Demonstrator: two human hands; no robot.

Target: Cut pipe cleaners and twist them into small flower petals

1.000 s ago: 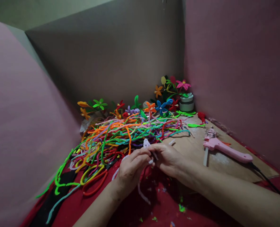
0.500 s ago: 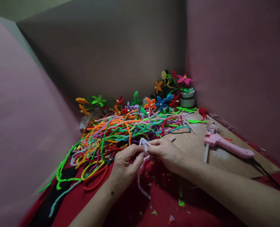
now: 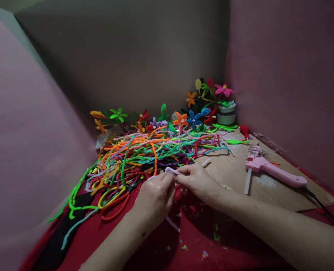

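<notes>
A pale lilac pipe cleaner is pinched between my two hands at the front of the heap. My left hand has its fingers closed around it, the back of the hand turned up and covering part of the strand. My right hand grips it between thumb and forefinger, close beside the left fingertips. A loose tail of the strand hangs below my left hand over the red cloth. Just beyond my hands lies a big tangle of coloured pipe cleaners.
A pink glue gun lies on a brown board at right, its cord running off right. Scissors with yellow and red handles lie at left. Pipe-cleaner flowers and a lidded pot stand along the back wall.
My left hand has rolled over, its back now facing up and hiding more of the strand. The strand's looped tip has dropped lower between my fingers. The view has shifted slightly.
</notes>
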